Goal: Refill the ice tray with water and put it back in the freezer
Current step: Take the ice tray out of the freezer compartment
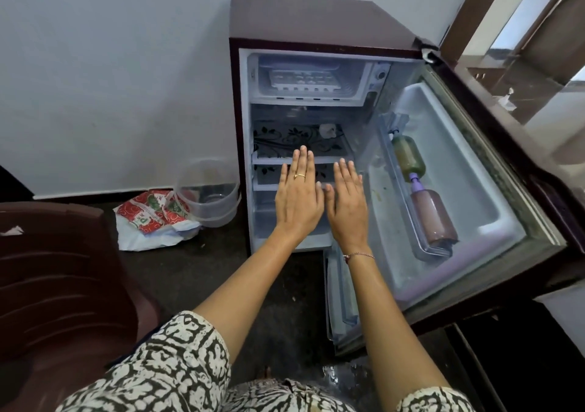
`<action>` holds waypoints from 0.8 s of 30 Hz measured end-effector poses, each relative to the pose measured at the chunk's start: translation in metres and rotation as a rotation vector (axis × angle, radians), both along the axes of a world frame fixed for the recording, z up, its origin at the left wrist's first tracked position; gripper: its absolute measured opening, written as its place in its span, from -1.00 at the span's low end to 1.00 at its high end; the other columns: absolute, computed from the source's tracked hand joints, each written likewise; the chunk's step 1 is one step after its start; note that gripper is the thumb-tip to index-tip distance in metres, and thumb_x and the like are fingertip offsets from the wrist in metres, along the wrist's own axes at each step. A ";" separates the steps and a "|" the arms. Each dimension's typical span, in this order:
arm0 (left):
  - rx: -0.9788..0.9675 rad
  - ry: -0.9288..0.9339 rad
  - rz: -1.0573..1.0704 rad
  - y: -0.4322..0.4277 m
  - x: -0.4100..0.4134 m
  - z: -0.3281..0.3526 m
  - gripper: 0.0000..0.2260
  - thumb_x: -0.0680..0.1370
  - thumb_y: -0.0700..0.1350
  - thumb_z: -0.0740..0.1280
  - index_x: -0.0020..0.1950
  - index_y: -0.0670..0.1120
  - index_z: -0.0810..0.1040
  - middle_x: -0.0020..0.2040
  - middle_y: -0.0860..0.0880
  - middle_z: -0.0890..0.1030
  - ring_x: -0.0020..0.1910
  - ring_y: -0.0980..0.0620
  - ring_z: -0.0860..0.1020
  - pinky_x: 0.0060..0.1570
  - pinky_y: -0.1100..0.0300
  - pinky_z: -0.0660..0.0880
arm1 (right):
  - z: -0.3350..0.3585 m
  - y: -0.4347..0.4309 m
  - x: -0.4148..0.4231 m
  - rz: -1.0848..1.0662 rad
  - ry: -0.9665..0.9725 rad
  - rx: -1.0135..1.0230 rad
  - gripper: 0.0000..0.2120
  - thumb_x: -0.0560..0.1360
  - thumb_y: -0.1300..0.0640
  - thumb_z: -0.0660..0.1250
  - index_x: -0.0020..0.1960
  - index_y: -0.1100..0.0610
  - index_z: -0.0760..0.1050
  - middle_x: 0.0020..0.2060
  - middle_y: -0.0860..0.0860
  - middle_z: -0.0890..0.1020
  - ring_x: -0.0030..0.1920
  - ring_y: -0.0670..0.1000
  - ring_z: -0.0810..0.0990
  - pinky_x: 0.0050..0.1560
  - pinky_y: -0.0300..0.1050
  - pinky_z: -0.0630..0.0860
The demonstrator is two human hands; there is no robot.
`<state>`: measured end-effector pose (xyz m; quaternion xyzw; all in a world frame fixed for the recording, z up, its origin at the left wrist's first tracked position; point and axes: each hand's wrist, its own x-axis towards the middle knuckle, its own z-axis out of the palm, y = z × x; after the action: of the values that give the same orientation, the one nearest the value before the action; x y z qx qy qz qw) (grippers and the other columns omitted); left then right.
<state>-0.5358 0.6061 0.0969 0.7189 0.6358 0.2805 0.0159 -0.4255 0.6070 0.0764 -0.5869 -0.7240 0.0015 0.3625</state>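
A small maroon fridge [316,22] stands against the wall with its door [493,209] swung wide to the right. The white ice tray [304,80] lies inside the freezer compartment [357,72] at the top. My left hand [297,196] and my right hand [346,204] are held flat, palms down, side by side in front of the middle shelves. Both hold nothing, and both are well below the ice tray.
Two bottles [421,190] lie in the door rack. A clear plastic bucket [207,190] and a red-and-white bag [155,218] sit on the dark floor left of the fridge. A brown plastic chair [60,272] stands at the left. The floor near my knees looks wet.
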 end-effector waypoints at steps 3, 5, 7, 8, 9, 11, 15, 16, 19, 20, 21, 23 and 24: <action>-0.006 0.020 -0.026 0.008 -0.008 -0.005 -0.44 0.59 -0.01 -0.10 0.56 -0.18 -0.05 0.58 -0.11 -0.03 0.56 0.01 -0.07 0.53 0.06 -0.11 | -0.007 0.006 -0.008 -0.036 -0.016 -0.010 -0.43 0.63 -0.12 -0.15 0.49 0.21 0.18 0.49 0.09 0.24 0.51 -0.04 0.07 0.53 -0.11 -0.04; -0.025 -0.003 -0.026 0.015 -0.013 -0.009 -0.42 0.57 0.02 -0.15 0.56 -0.18 -0.06 0.58 -0.11 -0.05 0.56 0.01 -0.08 0.53 0.05 -0.11 | -0.009 0.011 -0.013 -0.036 -0.034 -0.023 -0.41 0.63 -0.13 -0.16 0.48 0.22 0.18 0.49 0.08 0.24 0.52 -0.03 0.08 0.52 -0.11 -0.05; -0.051 -0.018 -0.018 0.022 -0.017 -0.013 -0.41 0.56 0.05 -0.17 0.56 -0.17 -0.08 0.58 -0.10 -0.07 0.56 0.01 -0.09 0.53 0.04 -0.11 | -0.010 0.017 -0.016 -0.034 -0.047 -0.034 -0.40 0.62 -0.14 -0.18 0.49 0.22 0.17 0.49 0.08 0.23 0.52 -0.03 0.07 0.52 -0.11 -0.07; -0.058 -0.016 -0.014 0.026 -0.020 -0.016 -0.41 0.57 0.05 -0.15 0.56 -0.17 -0.09 0.58 -0.10 -0.07 0.56 0.02 -0.10 0.53 0.04 -0.11 | -0.010 0.022 -0.017 -0.037 -0.051 -0.040 -0.40 0.62 -0.14 -0.18 0.49 0.22 0.17 0.49 0.08 0.23 0.52 -0.03 0.07 0.52 -0.12 -0.08; -0.062 -0.017 -0.009 0.031 -0.022 -0.018 -0.42 0.59 0.05 -0.12 0.56 -0.17 -0.09 0.58 -0.09 -0.07 0.56 0.02 -0.10 0.53 0.03 -0.10 | -0.010 0.028 -0.019 -0.039 -0.050 -0.045 -0.42 0.63 -0.13 -0.16 0.49 0.22 0.17 0.49 0.08 0.23 0.52 -0.02 0.07 0.52 -0.13 -0.09; -0.076 -0.031 0.001 0.044 -0.027 -0.022 -0.44 0.63 0.03 -0.03 0.56 -0.16 -0.10 0.58 -0.09 -0.09 0.56 0.02 -0.11 0.53 0.04 -0.12 | -0.012 0.040 -0.021 -0.042 -0.045 -0.053 -0.47 0.64 -0.07 -0.09 0.49 0.22 0.17 0.49 0.08 0.23 0.52 -0.01 0.08 0.52 -0.13 -0.09; -0.095 -0.042 0.010 0.071 -0.035 -0.027 -0.42 0.64 0.04 0.02 0.56 -0.16 -0.11 0.58 -0.09 -0.12 0.56 0.02 -0.14 0.51 0.07 -0.19 | -0.021 0.065 -0.025 -0.032 -0.036 -0.067 -0.50 0.63 -0.01 -0.06 0.49 0.21 0.17 0.50 0.08 0.23 0.53 -0.02 0.07 0.53 -0.07 -0.04; -0.096 -0.040 0.012 0.079 -0.037 -0.028 -0.42 0.64 0.05 0.02 0.56 -0.16 -0.11 0.58 -0.08 -0.12 0.56 0.03 -0.14 0.51 0.07 -0.19 | -0.024 0.074 -0.027 -0.027 -0.035 -0.073 -0.50 0.63 -0.02 -0.06 0.49 0.21 0.17 0.50 0.07 0.22 0.53 -0.02 0.06 0.53 -0.07 -0.04; -0.094 -0.022 0.020 0.106 -0.042 -0.031 -0.42 0.64 0.07 0.02 0.56 -0.17 -0.09 0.58 -0.09 -0.11 0.56 0.02 -0.14 0.53 0.03 -0.14 | -0.029 0.104 -0.031 -0.009 -0.037 -0.093 -0.48 0.63 -0.04 -0.08 0.51 0.19 0.15 0.51 0.05 0.20 0.53 -0.04 0.03 0.53 -0.10 -0.08; -0.090 -0.014 0.024 0.116 -0.044 -0.032 -0.42 0.64 0.07 0.01 0.56 -0.17 -0.09 0.58 -0.09 -0.11 0.56 0.02 -0.15 0.53 0.02 -0.14 | -0.030 0.115 -0.033 -0.006 -0.039 -0.090 -0.47 0.63 -0.05 -0.09 0.51 0.19 0.15 0.51 0.05 0.20 0.53 -0.05 0.03 0.53 -0.10 -0.08; -0.091 -0.003 0.027 0.128 -0.046 -0.032 -0.42 0.64 0.08 0.01 0.56 -0.17 -0.09 0.58 -0.09 -0.12 0.56 0.02 -0.15 0.53 0.03 -0.16 | -0.031 0.128 -0.036 -0.003 -0.040 -0.086 -0.47 0.63 -0.06 -0.09 0.51 0.18 0.15 0.51 0.05 0.20 0.53 -0.05 0.03 0.53 -0.11 -0.08; -0.093 0.026 0.021 0.149 -0.050 -0.031 -0.41 0.64 0.08 0.01 0.56 -0.16 -0.11 0.58 -0.09 -0.13 0.56 0.02 -0.17 0.53 0.04 -0.19 | -0.032 0.151 -0.039 -0.003 -0.034 -0.078 -0.47 0.63 -0.06 -0.10 0.50 0.18 0.15 0.50 0.05 0.21 0.53 -0.06 0.03 0.53 -0.10 -0.08; -0.089 0.040 0.012 0.159 -0.052 -0.031 -0.41 0.64 0.08 0.01 0.56 -0.16 -0.12 0.58 -0.09 -0.13 0.56 0.02 -0.17 0.53 0.03 -0.18 | -0.032 0.163 -0.040 -0.006 -0.025 -0.078 -0.47 0.62 -0.06 -0.11 0.50 0.18 0.16 0.50 0.05 0.21 0.53 -0.06 0.03 0.53 -0.10 -0.08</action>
<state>-0.5880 0.7651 0.0658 0.7191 0.6522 0.2376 0.0331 -0.4658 0.7705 0.0439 -0.6029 -0.7261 0.0214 0.3300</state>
